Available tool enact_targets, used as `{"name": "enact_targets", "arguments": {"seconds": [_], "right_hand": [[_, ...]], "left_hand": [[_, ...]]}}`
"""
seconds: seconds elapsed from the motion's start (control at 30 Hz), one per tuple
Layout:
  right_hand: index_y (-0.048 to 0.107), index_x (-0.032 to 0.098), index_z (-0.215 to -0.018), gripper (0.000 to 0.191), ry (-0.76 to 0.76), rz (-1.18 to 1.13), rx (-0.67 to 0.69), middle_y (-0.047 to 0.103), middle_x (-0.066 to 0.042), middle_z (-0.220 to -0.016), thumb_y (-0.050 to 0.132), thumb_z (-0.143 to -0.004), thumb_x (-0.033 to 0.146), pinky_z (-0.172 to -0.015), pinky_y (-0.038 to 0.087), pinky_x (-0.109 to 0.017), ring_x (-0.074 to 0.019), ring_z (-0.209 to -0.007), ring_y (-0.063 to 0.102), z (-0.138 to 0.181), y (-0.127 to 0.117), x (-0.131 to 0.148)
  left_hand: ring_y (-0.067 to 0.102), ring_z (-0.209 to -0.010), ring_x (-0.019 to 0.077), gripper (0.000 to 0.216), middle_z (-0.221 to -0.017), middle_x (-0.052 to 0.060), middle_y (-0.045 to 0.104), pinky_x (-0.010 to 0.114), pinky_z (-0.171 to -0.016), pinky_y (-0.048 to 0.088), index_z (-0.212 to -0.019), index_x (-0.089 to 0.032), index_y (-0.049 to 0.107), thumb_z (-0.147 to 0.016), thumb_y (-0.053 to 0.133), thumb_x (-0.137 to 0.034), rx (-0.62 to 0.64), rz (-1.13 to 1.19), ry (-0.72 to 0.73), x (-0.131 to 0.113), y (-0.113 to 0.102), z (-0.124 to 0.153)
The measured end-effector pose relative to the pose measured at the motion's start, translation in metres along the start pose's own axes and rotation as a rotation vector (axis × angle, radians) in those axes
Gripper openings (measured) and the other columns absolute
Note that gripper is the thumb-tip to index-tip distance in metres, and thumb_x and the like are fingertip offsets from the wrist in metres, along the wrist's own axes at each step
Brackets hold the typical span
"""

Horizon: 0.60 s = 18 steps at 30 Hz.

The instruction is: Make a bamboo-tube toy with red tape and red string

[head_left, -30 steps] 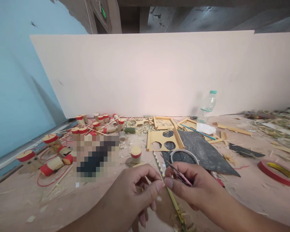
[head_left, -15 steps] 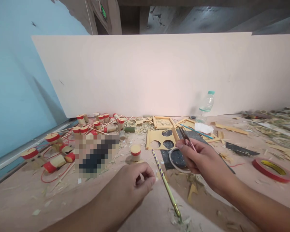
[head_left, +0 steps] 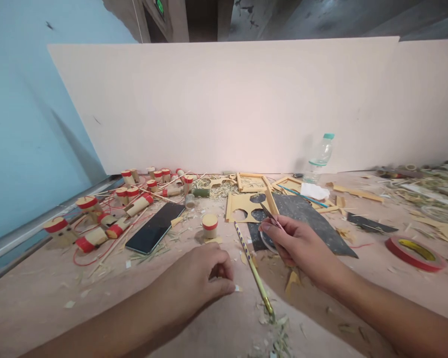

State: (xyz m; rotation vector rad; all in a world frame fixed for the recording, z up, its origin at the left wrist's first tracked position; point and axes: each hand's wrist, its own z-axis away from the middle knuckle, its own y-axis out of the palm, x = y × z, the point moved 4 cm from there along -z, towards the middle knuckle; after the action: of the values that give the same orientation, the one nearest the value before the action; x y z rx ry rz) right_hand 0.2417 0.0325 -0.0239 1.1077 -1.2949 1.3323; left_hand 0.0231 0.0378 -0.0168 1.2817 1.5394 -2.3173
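Observation:
My left hand (head_left: pixel 199 276) rests on the table with its fingers curled, pinching a tiny pale scrap at its fingertips. My right hand (head_left: pixel 296 243) is closed on small scissors (head_left: pixel 272 217) whose tips point up and away; it hovers over a white tape ring (head_left: pixel 266 240) lying on a black sheet (head_left: pixel 313 223). A yellow pencil (head_left: pixel 253 268) lies on the table between the two hands. A small bamboo cylinder with a red band (head_left: pixel 209 225) stands just beyond the left hand.
A phone (head_left: pixel 155 227) lies at the left centre. Several red-banded bamboo pieces (head_left: pixel 97 228) and sticks crowd the left. Yellow card with round holes (head_left: pixel 242 211), a water bottle (head_left: pixel 319 158), a red tape roll (head_left: pixel 414 247) and shavings cover the table. A tall white board (head_left: pixel 227 104) stands behind.
My right hand pulled away from my left, moved out over the tape ring with the scissors, then sank a little. My left hand lowered onto the table.

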Motion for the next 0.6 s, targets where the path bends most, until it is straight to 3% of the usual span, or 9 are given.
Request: {"name": "enact_targets", "arguments": {"seconds": [0.17, 0.4, 0.5, 0.6], "right_hand": [[0.051, 0.024, -0.082, 0.052, -0.016, -0.061, -0.021, 0.032, 0.011, -0.058, 0.071, -0.092, 0.070, -0.046, 0.022, -0.023, -0.0094, -0.052, 0.024, 0.000, -0.009, 0.000], [0.067, 0.021, -0.095, 0.061, -0.004, -0.220, -0.049, 0.026, 0.008, -0.070, 0.067, -0.090, 0.082, -0.045, 0.017, -0.023, -0.0097, -0.055, 0.019, 0.000, -0.021, 0.010], [0.069, 0.021, -0.098, 0.061, -0.021, -0.074, -0.068, 0.025, 0.009, -0.067, 0.068, -0.088, 0.081, -0.045, 0.017, -0.023, -0.0095, -0.052, 0.021, -0.007, -0.035, 0.018], [0.072, 0.021, -0.099, 0.066, -0.141, 0.267, -0.122, 0.032, 0.008, -0.061, 0.052, -0.096, 0.083, -0.046, 0.026, -0.026, -0.0122, -0.049, 0.032, -0.021, -0.059, 0.028]], "left_hand": [[0.064, -0.096, 0.0256, 0.024, -0.103, 0.006, 0.069, 0.035, -0.082, 0.044, -0.091, -0.021, 0.065, -0.104, 0.049, -0.032, -0.136, -0.149, -0.019, 0.000, -0.014, -0.001], [0.065, -0.099, 0.0274, 0.030, -0.104, 0.008, 0.066, 0.037, -0.086, 0.048, -0.091, -0.020, 0.065, -0.109, 0.042, -0.028, -0.089, -0.254, 0.013, 0.002, -0.009, -0.003], [0.067, -0.103, 0.0256, 0.029, -0.112, 0.006, 0.066, 0.036, -0.088, 0.048, -0.102, -0.023, 0.070, -0.110, 0.042, -0.028, -0.059, -0.272, 0.068, 0.001, -0.006, -0.004], [0.069, -0.094, 0.0229, 0.031, -0.117, 0.004, 0.065, 0.033, -0.082, 0.048, -0.108, -0.028, 0.074, -0.110, 0.043, -0.030, 0.000, -0.302, 0.129, 0.000, 0.002, -0.005]]}}
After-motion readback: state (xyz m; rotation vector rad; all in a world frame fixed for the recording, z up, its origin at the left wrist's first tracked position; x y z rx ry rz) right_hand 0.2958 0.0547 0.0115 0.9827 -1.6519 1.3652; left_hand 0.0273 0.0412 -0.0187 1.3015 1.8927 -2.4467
